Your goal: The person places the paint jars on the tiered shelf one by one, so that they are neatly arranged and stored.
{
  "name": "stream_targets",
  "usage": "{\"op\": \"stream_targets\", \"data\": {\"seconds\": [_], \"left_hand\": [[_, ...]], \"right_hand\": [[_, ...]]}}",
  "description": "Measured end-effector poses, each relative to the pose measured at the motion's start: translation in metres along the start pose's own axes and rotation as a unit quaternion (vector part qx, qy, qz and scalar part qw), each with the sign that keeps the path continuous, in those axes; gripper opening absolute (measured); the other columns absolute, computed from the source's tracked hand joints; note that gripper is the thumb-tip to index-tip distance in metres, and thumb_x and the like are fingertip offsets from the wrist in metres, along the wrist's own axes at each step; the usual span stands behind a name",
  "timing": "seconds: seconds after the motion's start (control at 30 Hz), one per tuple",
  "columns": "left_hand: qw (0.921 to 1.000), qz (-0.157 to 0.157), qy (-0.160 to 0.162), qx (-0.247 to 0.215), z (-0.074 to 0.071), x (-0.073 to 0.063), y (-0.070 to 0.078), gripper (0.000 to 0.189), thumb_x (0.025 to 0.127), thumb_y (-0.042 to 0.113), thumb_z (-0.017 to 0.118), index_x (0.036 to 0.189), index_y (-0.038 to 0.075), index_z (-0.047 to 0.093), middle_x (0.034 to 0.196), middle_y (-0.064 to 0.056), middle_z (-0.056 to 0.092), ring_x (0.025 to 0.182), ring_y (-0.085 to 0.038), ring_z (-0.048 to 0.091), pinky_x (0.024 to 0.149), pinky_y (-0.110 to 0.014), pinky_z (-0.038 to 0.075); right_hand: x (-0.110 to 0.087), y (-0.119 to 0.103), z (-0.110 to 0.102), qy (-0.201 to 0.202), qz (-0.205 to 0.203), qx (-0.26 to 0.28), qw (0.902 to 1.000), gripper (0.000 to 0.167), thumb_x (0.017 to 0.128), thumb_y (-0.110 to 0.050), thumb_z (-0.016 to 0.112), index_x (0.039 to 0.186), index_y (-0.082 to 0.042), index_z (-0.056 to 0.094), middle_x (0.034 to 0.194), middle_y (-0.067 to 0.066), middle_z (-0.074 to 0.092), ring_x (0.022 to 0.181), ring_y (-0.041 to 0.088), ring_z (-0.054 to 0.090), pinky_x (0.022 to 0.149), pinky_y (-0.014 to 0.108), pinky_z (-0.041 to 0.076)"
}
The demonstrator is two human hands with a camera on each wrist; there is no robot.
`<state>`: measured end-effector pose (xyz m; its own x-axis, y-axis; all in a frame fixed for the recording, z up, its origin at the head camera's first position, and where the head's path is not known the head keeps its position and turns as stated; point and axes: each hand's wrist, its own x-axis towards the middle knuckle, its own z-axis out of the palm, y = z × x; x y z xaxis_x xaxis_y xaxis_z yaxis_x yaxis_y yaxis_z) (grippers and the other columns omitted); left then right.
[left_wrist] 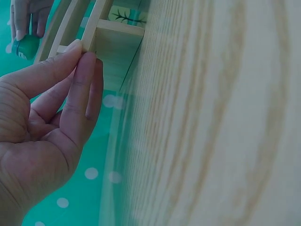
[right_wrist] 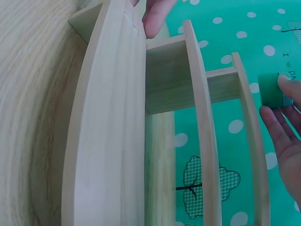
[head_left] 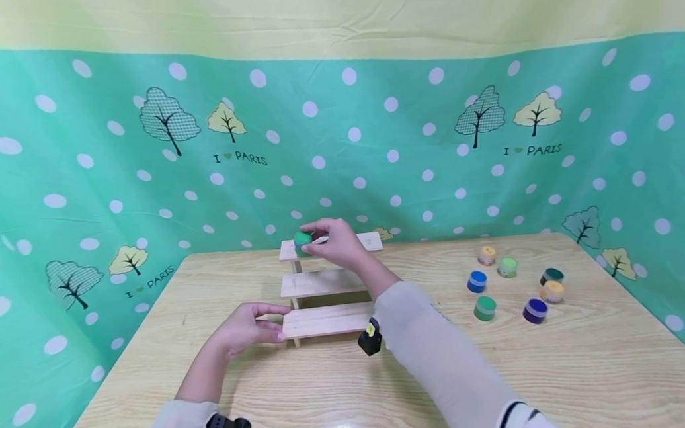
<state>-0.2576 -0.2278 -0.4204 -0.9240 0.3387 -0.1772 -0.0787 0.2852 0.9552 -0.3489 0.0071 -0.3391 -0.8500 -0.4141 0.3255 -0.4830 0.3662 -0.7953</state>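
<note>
Pinching the green jar [head_left: 302, 242], the right hand [head_left: 340, 246] is up at the top step [head_left: 369, 241] of the wooden stand [head_left: 323, 281], just below and left of frame centre; lower down, the left hand [head_left: 245, 329] pinches the lowest step [head_left: 326, 320] by its left corner. Jar level, light touch, corner firm, I'd say!

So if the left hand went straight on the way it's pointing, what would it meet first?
The left end of the lowest wooden shelf. The left hand appears to be gripping that end, so it would probably meet it at once, though exact depth is hard to judge.
</note>
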Motion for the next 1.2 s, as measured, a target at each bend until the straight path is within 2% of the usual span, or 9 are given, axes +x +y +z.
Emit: {"op": "stream_targets", "data": {"seconds": [0.2, 0.5, 0.9, 1.07, 1.2], "left_hand": [[1.0000, 0.007, -0.002, 0.002, -0.001, 0.000, -0.001, 0.055, 0.078, -0.009, 0.075, 0.129, -0.011, 0.055, 0.105, -0.017, 0.067, 0.091, -0.024, 0.068, 0.078, -0.035, 0.057], [1.0000, 0.002, 0.002, 0.004, -0.001, -0.001, 0.000, 0.055, 0.078, -0.007, 0.076, 0.129, -0.009, 0.057, 0.103, -0.015, 0.068, 0.089, -0.022, 0.068, 0.077, -0.035, 0.057], [0.9999, 0.008, -0.004, 0.005, -0.007, -0.006, 0.000, 0.056, 0.078, -0.007, 0.075, 0.130, -0.011, 0.054, 0.106, -0.019, 0.067, 0.091, -0.023, 0.068, 0.078, -0.034, 0.057], [0.9999, 0.010, -0.010, 0.006, -0.005, -0.004, 0.000, 0.056, 0.078, -0.006, 0.076, 0.130, -0.010, 0.055, 0.107, -0.020, 0.067, 0.092, -0.025, 0.068, 0.079, -0.035, 0.057], [0.9999, 0.002, -0.002, 0.014, -0.001, -0.002, 0.002, 0.056, 0.078, -0.005, 0.077, 0.130, -0.008, 0.056, 0.108, -0.018, 0.067, 0.092, -0.024, 0.068, 0.079, -0.035, 0.057]], "right_hand": [[0.005, -0.004, 0.010, 0.019, 0.026, -0.003, 0.9995, 0.039, 0.088, -0.011, 0.073, 0.126, -0.007, 0.066, 0.111, 0.007, 0.066, 0.100, 0.018, 0.063, 0.074, 0.021, 0.054], [0.010, -0.007, 0.020, 0.015, 0.034, -0.019, 0.9991, 0.038, 0.089, -0.010, 0.072, 0.126, -0.009, 0.066, 0.113, 0.007, 0.067, 0.099, 0.017, 0.064, 0.075, 0.019, 0.053], [0.011, -0.009, 0.028, 0.002, 0.051, 0.009, 0.9987, 0.042, 0.089, -0.010, 0.073, 0.130, -0.012, 0.064, 0.114, 0.008, 0.066, 0.100, 0.017, 0.064, 0.076, 0.020, 0.054], [0.005, -0.008, 0.024, 0.017, 0.052, 0.016, 0.9984, 0.043, 0.088, -0.011, 0.074, 0.130, -0.012, 0.064, 0.118, 0.007, 0.064, 0.105, 0.020, 0.064, 0.079, 0.021, 0.054], [-0.002, -0.006, 0.018, 0.035, 0.040, 0.020, 0.9984, 0.043, 0.086, -0.013, 0.076, 0.128, -0.010, 0.064, 0.120, 0.007, 0.062, 0.106, 0.020, 0.064, 0.079, 0.020, 0.054]]}}
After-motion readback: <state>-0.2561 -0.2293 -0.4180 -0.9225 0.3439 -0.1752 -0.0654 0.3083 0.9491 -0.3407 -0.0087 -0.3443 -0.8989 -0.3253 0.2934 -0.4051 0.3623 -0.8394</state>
